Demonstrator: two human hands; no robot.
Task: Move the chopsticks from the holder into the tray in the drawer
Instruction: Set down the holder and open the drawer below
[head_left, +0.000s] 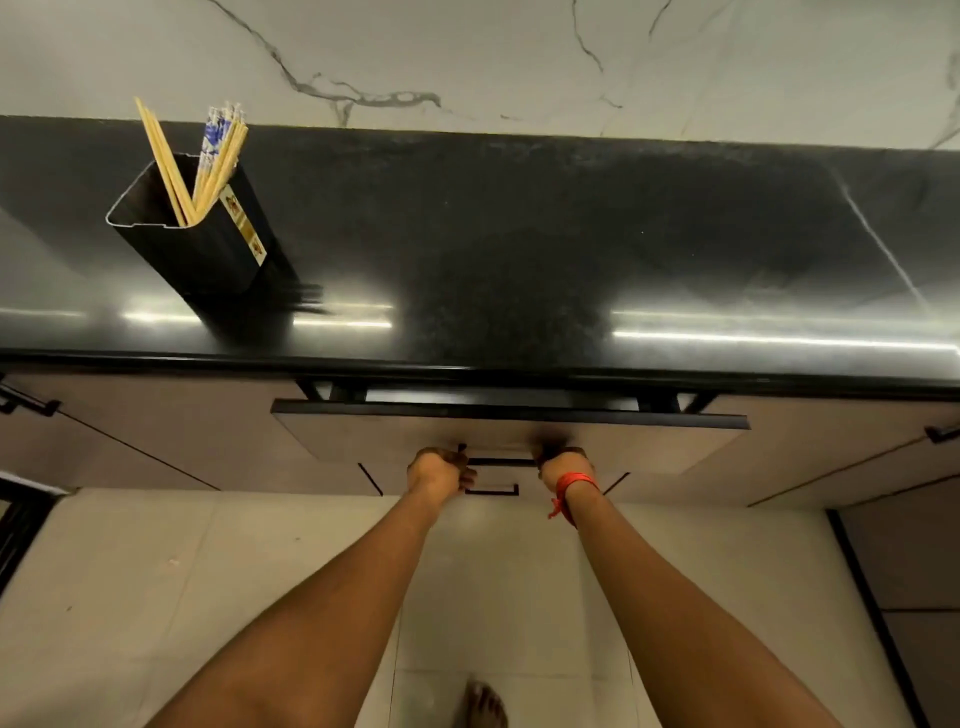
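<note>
A black rectangular holder (208, 244) stands on the dark countertop at the left, with several wooden chopsticks (205, 161) sticking out of it, some with blue-patterned tops. Below the counter edge, the top drawer (363, 434) is pulled out a little; only a narrow dark gap shows, and the tray inside is hidden. My left hand (439, 470) and my right hand (563, 465) are both closed around the black bar handle (501, 461) on the drawer front. A red thread is tied at my right wrist.
The glossy black countertop (571, 249) runs the full width, backed by a white marble wall (519, 57). More drawer fronts with black handles (493, 491) lie below and to both sides. A pale tiled floor and a bare foot (483, 706) are beneath me.
</note>
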